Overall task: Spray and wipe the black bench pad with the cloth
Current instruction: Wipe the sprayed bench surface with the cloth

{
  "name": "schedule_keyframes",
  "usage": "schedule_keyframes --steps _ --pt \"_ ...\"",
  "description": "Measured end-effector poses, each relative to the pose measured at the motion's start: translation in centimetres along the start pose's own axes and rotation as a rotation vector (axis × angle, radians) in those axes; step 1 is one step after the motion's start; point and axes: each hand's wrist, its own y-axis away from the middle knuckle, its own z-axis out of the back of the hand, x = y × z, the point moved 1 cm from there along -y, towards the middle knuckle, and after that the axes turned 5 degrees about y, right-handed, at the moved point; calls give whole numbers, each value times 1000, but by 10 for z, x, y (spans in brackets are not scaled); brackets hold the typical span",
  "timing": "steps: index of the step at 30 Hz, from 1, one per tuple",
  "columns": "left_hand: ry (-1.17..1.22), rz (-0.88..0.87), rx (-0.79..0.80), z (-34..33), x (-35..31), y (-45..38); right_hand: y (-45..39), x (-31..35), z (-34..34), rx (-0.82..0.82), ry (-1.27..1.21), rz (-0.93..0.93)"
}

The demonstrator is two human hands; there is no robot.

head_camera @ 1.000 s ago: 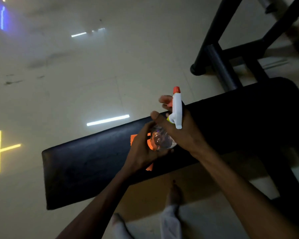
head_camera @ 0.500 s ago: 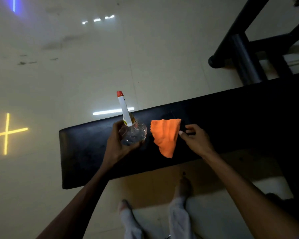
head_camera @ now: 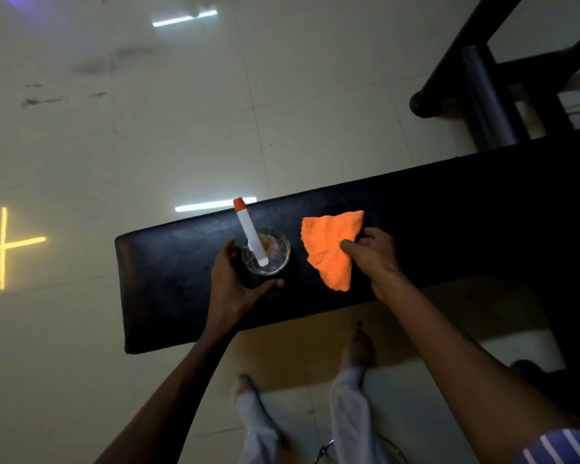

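Pretty dim all round, so hard to make out much surface detail on the long black padded bench pad, and its right end runs off the frame. Black metal frame up top right also cut off. Compared with half a second back: clear plastic spray bottle with white trigger head and orange nozzle now standing on the pad, left hand loosened off it, fingers spread and cupped round the near side, not really gripping. Right hand now pinching the right edge of the orange microfibre cloth, which lies flat on the pad just beside the bottle. Can't tell how much liquid is in the bottle. White trouser legs below.
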Motion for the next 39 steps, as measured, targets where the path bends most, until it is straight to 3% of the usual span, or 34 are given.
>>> schedule_keyframes --steps 7,10,17,21,23,26,30,35,37,39 --pt "-162 144 -71 -9 12 56 13 -3 19 127 -101 120" --pt "-221 -16 18 -29 -9 72 18 -4 35 197 -110 158" --pt "-40 -328 146 -88 -102 19 18 -3 97 340 43 282" --pt "-316 -349 411 -119 -141 -24 14 0 140 398 209 393" --pt "-448 -444 475 -135 -157 -41 9 2 161 355 278 457" --pt "-420 -478 491 -151 -178 -54 -3 6 192 241 316 467" --pt "-358 -617 402 -168 -203 -63 -17 18 223 104 291 527" --pt "-488 -815 223 -183 -218 -69 -31 24 241 -226 440 821" --pt "-538 -814 250 -183 -207 -68 -34 10 238 -174 534 869" --pt "-637 -763 365 -183 -184 -65 -37 -13 232 -4 698 785"
